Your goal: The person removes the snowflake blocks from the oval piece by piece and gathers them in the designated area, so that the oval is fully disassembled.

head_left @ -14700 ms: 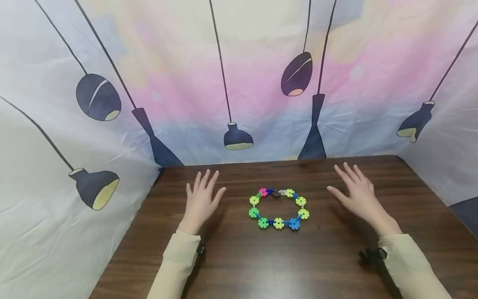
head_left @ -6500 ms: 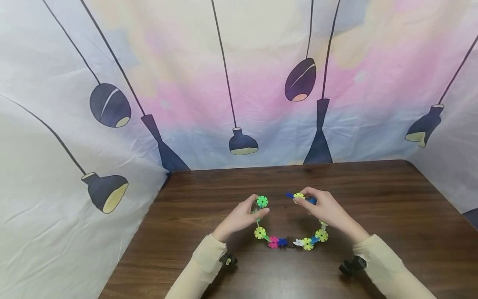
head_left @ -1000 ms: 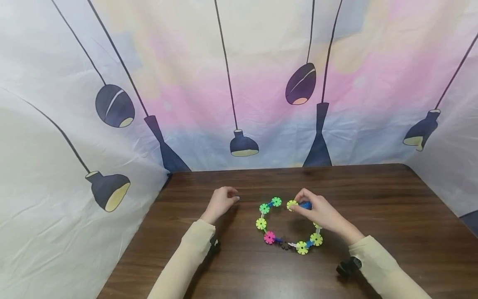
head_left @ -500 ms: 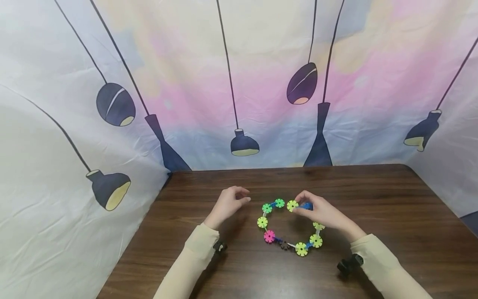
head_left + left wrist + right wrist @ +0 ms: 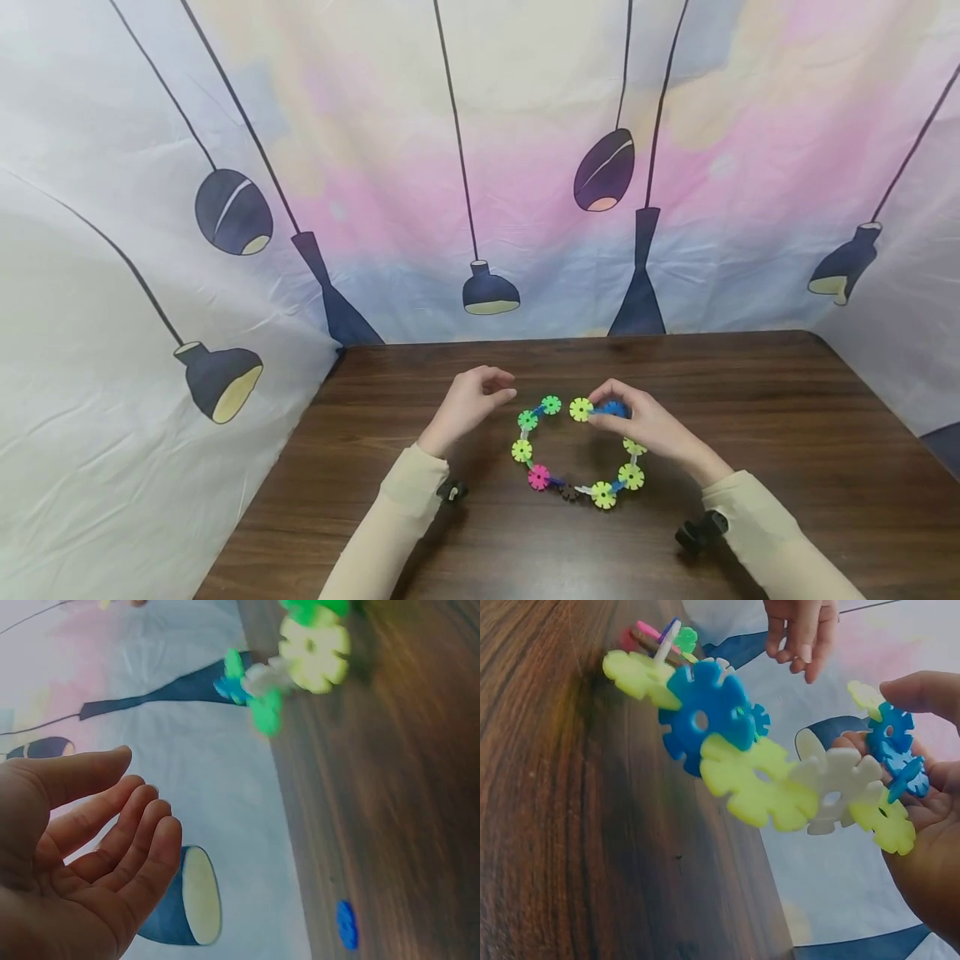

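Note:
A chain of slotted plastic snowflake discs in several colours forms an open loop over the table. A green disc (image 5: 551, 405) is at one end and a yellow disc (image 5: 581, 409) at the other, with a small gap between. My right hand (image 5: 651, 425) pinches the chain beside that yellow disc, around blue discs (image 5: 889, 729). Left of the green end, my left hand (image 5: 467, 406) is loosely curved and holds nothing; its fingers (image 5: 154, 851) show bare in the left wrist view. A separate blue disc (image 5: 346, 924) lies on the table there.
The dark wooden table (image 5: 495, 550) ends at a hanging cloth (image 5: 390, 167) printed with lamps, which encloses the back and sides. A black wrist camera (image 5: 701, 533) sits on the right sleeve; another (image 5: 452, 490) is on the left.
Earlier the loop was closed on the table, then both hands held its opened ends. A second ago my left hand had something blue at its fingertips; now empty, it has moved right towards the chain.

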Available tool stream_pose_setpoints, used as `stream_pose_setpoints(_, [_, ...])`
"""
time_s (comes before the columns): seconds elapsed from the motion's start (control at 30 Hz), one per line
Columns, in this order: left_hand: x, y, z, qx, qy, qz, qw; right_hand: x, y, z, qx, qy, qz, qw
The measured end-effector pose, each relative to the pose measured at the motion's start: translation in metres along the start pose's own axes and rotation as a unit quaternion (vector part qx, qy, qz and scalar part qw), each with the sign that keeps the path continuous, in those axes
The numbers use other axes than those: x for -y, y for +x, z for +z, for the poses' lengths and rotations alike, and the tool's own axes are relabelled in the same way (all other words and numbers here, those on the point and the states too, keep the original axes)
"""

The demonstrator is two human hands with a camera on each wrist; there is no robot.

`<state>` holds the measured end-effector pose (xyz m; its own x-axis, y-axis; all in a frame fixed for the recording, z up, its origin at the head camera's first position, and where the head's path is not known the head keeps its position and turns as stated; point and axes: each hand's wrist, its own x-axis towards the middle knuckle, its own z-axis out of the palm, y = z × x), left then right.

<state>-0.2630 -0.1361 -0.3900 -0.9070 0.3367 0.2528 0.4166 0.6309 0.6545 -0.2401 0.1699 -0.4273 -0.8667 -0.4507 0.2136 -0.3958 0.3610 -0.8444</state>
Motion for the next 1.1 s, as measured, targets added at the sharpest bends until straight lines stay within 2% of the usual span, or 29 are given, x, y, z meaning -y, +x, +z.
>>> stream_pose_setpoints(0.23, [-0.022, -0.004, 0.006, 0.003, -0.048, 0.022, 0.9986, 0.001, 0.001, 0.002, -0.018, 0.024, -0.012, 0.9995])
stream_pose_setpoints(0.43, [-0.034, -0.009, 0.018, 0.024, -0.077, 0.029, 0.9963, 0.0, 0.002, 0.005, -0.026, 0.03, -0.019, 0.999])
stream_pose_setpoints(0.6, [-0.038, -0.011, 0.028, 0.039, -0.089, 0.025, 0.995, 0.0, 0.001, 0.005, -0.03, 0.032, -0.029, 0.9986])
stream_pose_setpoints(0.77, [-0.042, -0.012, 0.035, 0.054, -0.094, 0.035, 0.9935, 0.0, 0.001, 0.005, -0.03, 0.034, -0.042, 0.9981])
stream_pose_setpoints(1.1, [-0.043, -0.011, 0.045, 0.06, -0.097, 0.043, 0.9925, 0.005, 0.0, 0.006, -0.023, 0.039, -0.061, 0.9971])
